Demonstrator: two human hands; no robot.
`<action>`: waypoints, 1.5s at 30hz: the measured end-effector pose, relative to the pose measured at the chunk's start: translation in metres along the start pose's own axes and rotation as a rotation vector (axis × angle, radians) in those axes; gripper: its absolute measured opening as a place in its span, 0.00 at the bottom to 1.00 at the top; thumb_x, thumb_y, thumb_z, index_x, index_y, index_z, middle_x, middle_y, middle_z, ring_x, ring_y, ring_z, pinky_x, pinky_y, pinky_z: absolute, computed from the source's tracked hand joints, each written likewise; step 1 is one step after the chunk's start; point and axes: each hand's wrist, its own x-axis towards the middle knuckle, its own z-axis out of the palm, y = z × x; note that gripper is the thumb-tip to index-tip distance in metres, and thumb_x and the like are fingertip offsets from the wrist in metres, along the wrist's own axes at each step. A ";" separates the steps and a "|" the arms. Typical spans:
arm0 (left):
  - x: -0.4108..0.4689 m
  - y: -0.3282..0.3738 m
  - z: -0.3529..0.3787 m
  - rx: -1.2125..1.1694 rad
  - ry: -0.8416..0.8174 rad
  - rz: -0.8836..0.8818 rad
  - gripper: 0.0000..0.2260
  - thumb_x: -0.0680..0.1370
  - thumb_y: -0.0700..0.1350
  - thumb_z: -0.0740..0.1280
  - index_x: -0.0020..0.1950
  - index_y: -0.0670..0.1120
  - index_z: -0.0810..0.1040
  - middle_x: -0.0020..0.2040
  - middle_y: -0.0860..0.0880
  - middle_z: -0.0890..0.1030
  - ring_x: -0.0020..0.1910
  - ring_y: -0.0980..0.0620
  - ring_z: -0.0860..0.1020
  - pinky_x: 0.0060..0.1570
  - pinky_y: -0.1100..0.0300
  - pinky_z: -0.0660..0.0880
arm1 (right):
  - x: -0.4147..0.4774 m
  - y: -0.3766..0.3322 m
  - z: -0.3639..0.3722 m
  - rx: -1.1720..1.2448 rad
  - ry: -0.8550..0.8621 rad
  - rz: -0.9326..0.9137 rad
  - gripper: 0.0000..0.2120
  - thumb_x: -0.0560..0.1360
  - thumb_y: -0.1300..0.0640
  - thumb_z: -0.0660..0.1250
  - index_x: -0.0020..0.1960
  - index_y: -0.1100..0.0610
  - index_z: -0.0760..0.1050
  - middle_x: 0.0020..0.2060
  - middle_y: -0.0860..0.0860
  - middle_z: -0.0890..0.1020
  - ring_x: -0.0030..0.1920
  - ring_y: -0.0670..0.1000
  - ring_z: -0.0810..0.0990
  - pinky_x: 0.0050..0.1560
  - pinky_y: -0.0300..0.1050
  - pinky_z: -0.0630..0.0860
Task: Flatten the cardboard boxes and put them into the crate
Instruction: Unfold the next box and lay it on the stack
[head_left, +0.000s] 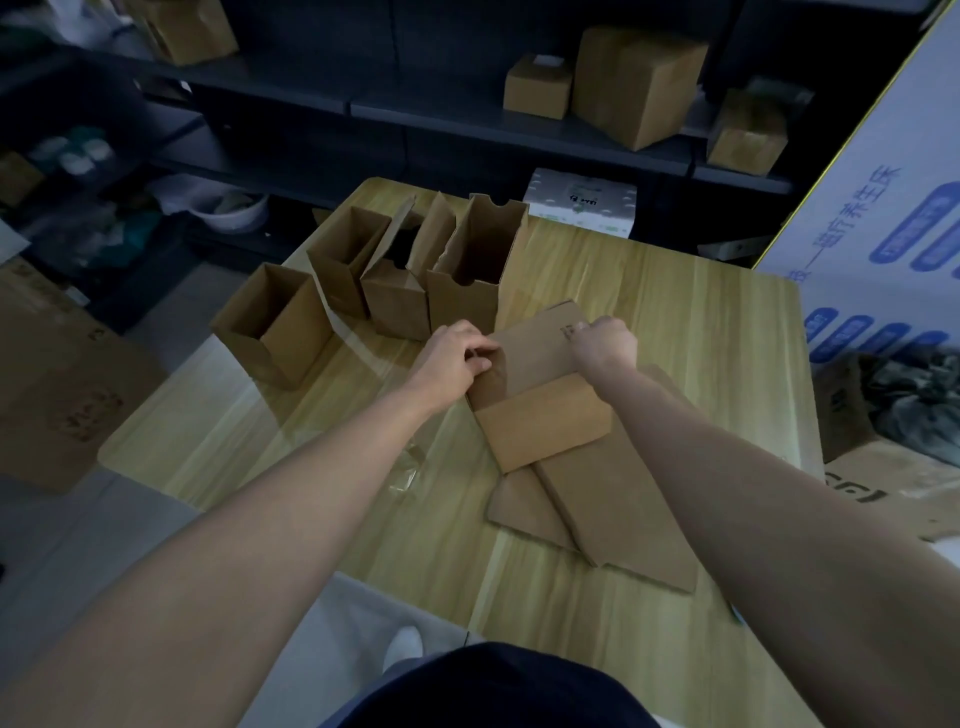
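Observation:
A small brown cardboard box (540, 395) lies on the wooden table (675, 322), partly folded down, its near flap folded over. My left hand (457, 358) pinches its left edge with curled fingers. My right hand (605, 345) grips its far right corner. Under and in front of it lies flattened cardboard (613, 499). Several open boxes stand at the far left of the table: one at the left edge (270, 327), one behind it (345, 260), a short one (395, 301) and a tall one (475, 270). No crate can be made out.
A crumpled piece of clear tape (408, 467) lies on the table near my left forearm. Dark shelves (467, 114) with more boxes stand behind the table. A white printed carton (883, 218) stands at the right, large cardboard (62, 395) on the floor at the left.

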 end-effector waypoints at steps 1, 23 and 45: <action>0.000 0.001 0.000 0.018 0.001 0.008 0.12 0.76 0.39 0.67 0.59 0.43 0.80 0.50 0.54 0.72 0.53 0.50 0.72 0.58 0.55 0.70 | 0.001 0.000 0.000 0.002 0.000 0.005 0.14 0.81 0.56 0.54 0.56 0.66 0.72 0.50 0.60 0.76 0.44 0.55 0.72 0.41 0.43 0.66; 0.011 0.006 0.002 -0.051 0.058 -0.040 0.03 0.74 0.40 0.70 0.46 0.42 0.83 0.43 0.52 0.76 0.45 0.52 0.75 0.51 0.57 0.72 | 0.009 0.000 0.000 -0.036 0.002 -0.016 0.16 0.81 0.57 0.54 0.57 0.67 0.72 0.45 0.59 0.76 0.48 0.59 0.75 0.41 0.43 0.65; 0.001 0.008 0.001 -0.119 -0.059 -0.082 0.09 0.81 0.36 0.55 0.42 0.45 0.67 0.41 0.50 0.73 0.43 0.53 0.72 0.42 0.63 0.67 | 0.021 0.008 0.002 -0.026 0.011 -0.006 0.14 0.80 0.56 0.55 0.54 0.66 0.73 0.50 0.61 0.77 0.45 0.56 0.73 0.42 0.44 0.68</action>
